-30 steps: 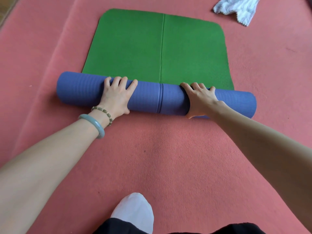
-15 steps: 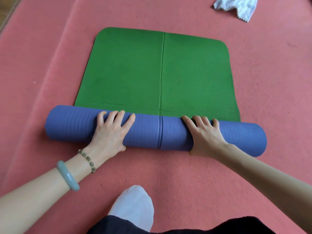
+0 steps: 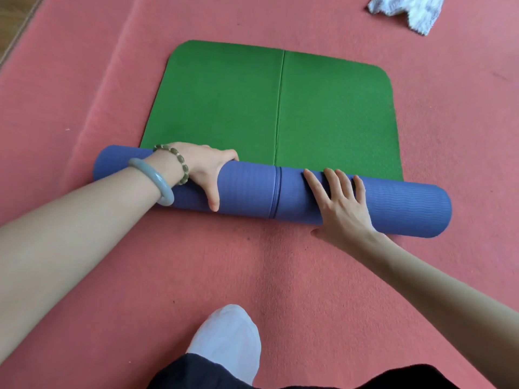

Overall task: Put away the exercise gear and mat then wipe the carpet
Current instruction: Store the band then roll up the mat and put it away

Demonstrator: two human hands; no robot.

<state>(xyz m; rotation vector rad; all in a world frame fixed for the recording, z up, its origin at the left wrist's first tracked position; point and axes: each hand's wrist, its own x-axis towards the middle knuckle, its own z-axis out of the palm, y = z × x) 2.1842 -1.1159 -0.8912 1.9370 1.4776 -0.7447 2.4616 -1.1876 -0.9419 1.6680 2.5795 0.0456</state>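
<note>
Carpet (image 3: 280, 262): mat roll (image 3: 247, 189), cloth (image 3: 407, 9) far R.

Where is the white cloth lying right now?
In the head view, the cloth lies at the top right on the carpet, beyond the far right corner of the mat and not touching it.

open carpet (image 3: 280, 276) flanks rolled mat (image 3: 247, 189), cloth (image 3: 407, 9) beyond

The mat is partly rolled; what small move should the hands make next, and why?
Probably roll it forward one turn: the left hand grips the purple roll, the right hand lies flat on it, and a green stretch lies unrolled ahead.
</note>
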